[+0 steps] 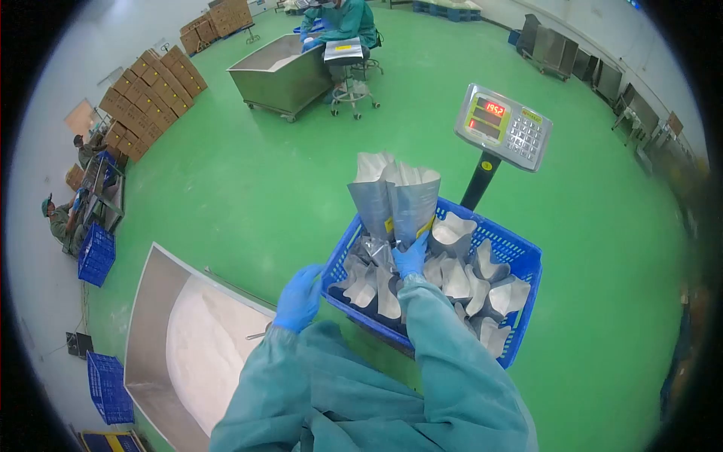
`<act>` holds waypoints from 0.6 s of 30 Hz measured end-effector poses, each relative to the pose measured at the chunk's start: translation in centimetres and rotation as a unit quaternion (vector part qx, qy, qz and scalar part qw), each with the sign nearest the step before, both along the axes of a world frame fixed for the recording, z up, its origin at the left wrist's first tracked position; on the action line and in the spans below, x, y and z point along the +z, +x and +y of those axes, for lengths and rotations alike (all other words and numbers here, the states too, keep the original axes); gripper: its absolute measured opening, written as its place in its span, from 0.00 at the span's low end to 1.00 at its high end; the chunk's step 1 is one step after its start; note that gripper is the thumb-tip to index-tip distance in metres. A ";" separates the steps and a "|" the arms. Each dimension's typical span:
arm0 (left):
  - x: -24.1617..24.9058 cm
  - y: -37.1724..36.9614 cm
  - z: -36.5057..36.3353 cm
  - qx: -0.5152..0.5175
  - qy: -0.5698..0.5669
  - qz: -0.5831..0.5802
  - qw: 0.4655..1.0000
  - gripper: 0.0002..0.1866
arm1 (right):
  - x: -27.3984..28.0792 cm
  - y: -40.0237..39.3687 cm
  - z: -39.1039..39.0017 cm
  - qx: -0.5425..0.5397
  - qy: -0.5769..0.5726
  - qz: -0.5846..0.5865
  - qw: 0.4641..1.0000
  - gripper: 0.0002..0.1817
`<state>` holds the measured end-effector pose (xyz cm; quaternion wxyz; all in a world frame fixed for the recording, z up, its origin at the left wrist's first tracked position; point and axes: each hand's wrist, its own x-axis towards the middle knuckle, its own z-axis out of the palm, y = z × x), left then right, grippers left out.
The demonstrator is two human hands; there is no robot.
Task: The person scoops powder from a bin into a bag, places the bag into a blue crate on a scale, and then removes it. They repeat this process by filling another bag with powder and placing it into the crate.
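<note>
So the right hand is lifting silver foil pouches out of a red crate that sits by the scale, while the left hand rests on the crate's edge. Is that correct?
Not quite: the crate is blue, not red, as the head view shows. The rest stands: the right hand holds silver foil pouches above it, the scale stands just behind, and the left hand rests at the crate's near edge.

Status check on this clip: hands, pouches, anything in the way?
Right hand grips upright silver pouches over the blue crate. Left hand at crate's near corner, empty. Scale display behind crate; nothing blocking.
</note>
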<state>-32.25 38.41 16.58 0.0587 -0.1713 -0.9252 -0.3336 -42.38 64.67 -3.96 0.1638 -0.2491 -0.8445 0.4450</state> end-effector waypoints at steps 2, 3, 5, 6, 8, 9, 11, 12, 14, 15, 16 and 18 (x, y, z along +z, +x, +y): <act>-1.1 4.0 -4.1 0.073 0.032 -0.014 0.997 0.16 | 1.3 0.9 -0.9 -0.006 -0.009 -0.009 1.000 0.56; -1.8 6.2 -6.2 0.132 0.084 -0.042 0.987 0.16 | 2.3 1.3 -1.6 -0.014 -0.020 -0.023 0.999 0.51; -4.1 11.2 -11.5 0.225 0.102 -0.061 0.967 0.16 | 6.7 3.1 -4.3 0.048 -0.052 0.062 0.996 0.41; -5.8 14.1 -14.5 0.263 0.069 -0.051 0.961 0.16 | 9.5 4.4 -5.9 0.091 -0.077 0.089 0.989 0.36; -9.1 20.4 -19.7 0.321 -0.003 -0.064 0.945 0.15 | 11.7 6.0 -10.8 0.229 -0.182 0.096 0.951 0.31; -12.4 24.1 -23.1 0.351 -0.030 -0.123 0.928 0.16 | 11.7 7.2 -14.3 0.260 -0.142 0.138 0.945 0.29; -14.2 29.3 -25.8 0.428 -0.047 -0.251 0.867 0.20 | 12.2 10.8 -21.2 0.270 0.050 0.258 0.927 0.26; -13.5 31.4 -26.0 0.474 -0.034 -0.316 0.821 0.24 | 12.5 12.4 -24.2 0.347 0.016 0.225 0.910 0.26; -14.8 35.4 -28.4 0.489 0.027 -0.285 0.824 0.25 | 12.0 15.6 -29.8 0.504 -0.022 0.145 0.851 0.26; -16.2 37.7 -30.0 0.501 0.088 -0.254 0.823 0.25 | 10.9 17.1 -32.3 0.581 -0.024 0.100 0.808 0.27; -18.8 40.0 -32.3 0.518 0.079 -0.236 0.819 0.25 | 9.2 19.3 -34.6 0.617 0.004 0.091 0.782 0.24; -17.9 42.4 -32.6 0.547 0.094 -0.239 0.796 0.25 | 9.3 22.4 -36.5 0.654 0.034 0.079 0.751 0.22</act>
